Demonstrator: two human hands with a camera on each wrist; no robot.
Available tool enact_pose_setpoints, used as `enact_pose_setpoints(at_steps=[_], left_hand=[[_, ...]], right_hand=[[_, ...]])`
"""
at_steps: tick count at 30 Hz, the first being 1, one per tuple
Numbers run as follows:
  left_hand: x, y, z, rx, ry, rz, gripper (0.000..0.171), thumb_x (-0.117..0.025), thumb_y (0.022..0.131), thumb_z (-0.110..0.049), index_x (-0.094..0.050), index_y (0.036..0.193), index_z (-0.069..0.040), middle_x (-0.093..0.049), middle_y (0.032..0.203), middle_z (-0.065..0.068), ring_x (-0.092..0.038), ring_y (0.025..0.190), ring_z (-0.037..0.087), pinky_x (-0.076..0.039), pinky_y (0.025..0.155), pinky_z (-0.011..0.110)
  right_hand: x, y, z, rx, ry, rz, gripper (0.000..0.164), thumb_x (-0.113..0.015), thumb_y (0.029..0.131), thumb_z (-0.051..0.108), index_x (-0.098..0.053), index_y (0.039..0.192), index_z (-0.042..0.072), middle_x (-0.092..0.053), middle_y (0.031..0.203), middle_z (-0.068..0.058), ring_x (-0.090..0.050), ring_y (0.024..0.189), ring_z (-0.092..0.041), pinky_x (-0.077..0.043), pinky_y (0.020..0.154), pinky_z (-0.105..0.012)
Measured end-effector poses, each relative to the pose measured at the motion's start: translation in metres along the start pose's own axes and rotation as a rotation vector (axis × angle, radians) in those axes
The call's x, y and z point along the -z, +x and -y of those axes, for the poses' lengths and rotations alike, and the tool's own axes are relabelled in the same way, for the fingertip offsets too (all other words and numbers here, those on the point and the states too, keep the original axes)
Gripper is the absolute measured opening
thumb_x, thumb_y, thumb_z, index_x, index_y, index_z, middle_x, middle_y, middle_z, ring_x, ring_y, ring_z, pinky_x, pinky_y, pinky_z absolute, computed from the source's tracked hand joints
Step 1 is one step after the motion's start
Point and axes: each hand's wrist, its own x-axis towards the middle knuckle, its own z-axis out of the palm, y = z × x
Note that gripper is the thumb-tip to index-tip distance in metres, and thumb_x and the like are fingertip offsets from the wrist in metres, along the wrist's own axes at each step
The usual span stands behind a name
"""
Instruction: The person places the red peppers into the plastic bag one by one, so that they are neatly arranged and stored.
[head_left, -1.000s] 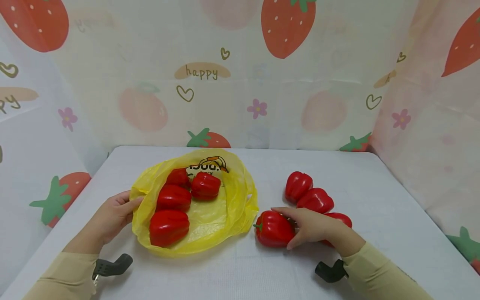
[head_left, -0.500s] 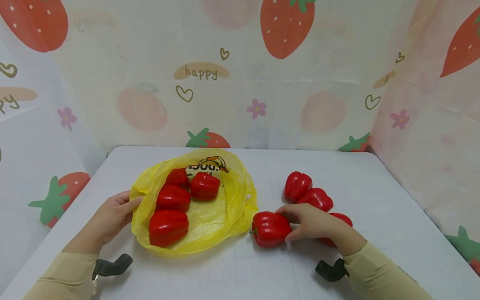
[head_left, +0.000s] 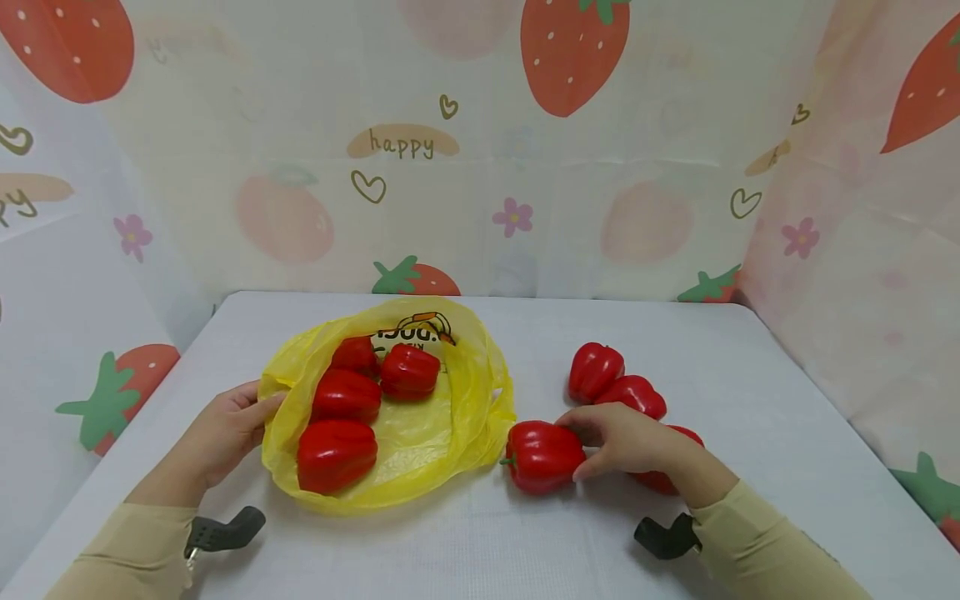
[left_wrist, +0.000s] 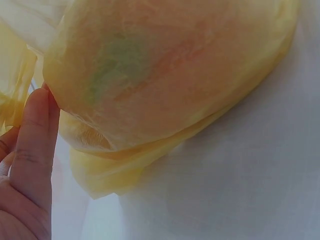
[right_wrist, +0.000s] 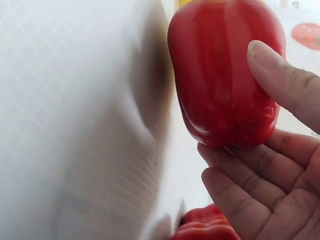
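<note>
My left hand (head_left: 228, 433) pinches the left rim of a yellow plastic bag (head_left: 405, 492), which lies with its mouth open toward me. In the left wrist view, my fingers touch the thin bag (left_wrist: 200, 100), and a red and green shape shows faintly through it. Several red bell peppers (head_left: 336, 457) lie inside along its left side and back. Just right of the bag, my right hand (head_left: 626, 442) holds another red bell pepper (head_left: 543, 457) by its blunt end, green stem toward the bag. The right wrist view shows my thumb on the pepper's side (right_wrist: 225, 75) and my fingers around its end.
Three more red bell peppers (head_left: 596, 372) sit in a row on the white tabletop (head_left: 480, 550) behind and beneath my right forearm; the nearest is partly covered by the hand. A strawberry-print cloth (head_left: 480, 167) walls the table's back and sides.
My right hand and its bell pepper have shifted slightly left toward the bag, then barely moved in the last half second. My left hand and the bag stay in place.
</note>
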Motion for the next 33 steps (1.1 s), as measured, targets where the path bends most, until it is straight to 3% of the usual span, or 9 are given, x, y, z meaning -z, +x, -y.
enact_pose_setpoints(at_steps=[9,21,33], left_hand=[[0.000,0.000,0.000,0.002,-0.001,-0.001,0.066,-0.052,0.087,-0.049,-0.039,0.134,-0.004,-0.054,0.115,-0.003,-0.055,0.098,0.015,-0.049,0.084,0.024],[0.002,0.000,0.002,0.011,-0.007,0.000,0.067,-0.052,0.087,-0.050,-0.039,0.135,-0.005,-0.054,0.117,-0.004,-0.055,0.100,0.013,-0.048,0.085,0.024],[0.001,-0.001,0.000,0.003,-0.002,-0.006,0.066,-0.052,0.087,-0.049,-0.040,0.134,-0.005,-0.054,0.117,-0.003,-0.055,0.099,0.014,-0.049,0.084,0.025]], right_hand=[[0.014,-0.004,0.005,-0.058,0.003,-0.051,0.070,-0.084,0.059,0.035,-0.056,0.122,0.022,-0.057,0.116,0.001,-0.054,0.107,-0.022,-0.054,0.074,-0.037],[0.027,-0.003,0.016,-0.078,0.002,-0.078,0.068,-0.084,0.060,0.031,-0.055,0.122,0.022,-0.057,0.113,0.001,-0.055,0.103,-0.021,-0.054,0.070,-0.035],[0.035,0.010,0.029,0.038,0.039,-0.087,0.060,-0.079,0.069,0.031,-0.055,0.123,0.019,-0.059,0.110,0.001,-0.059,0.097,-0.018,-0.053,0.077,-0.033]])
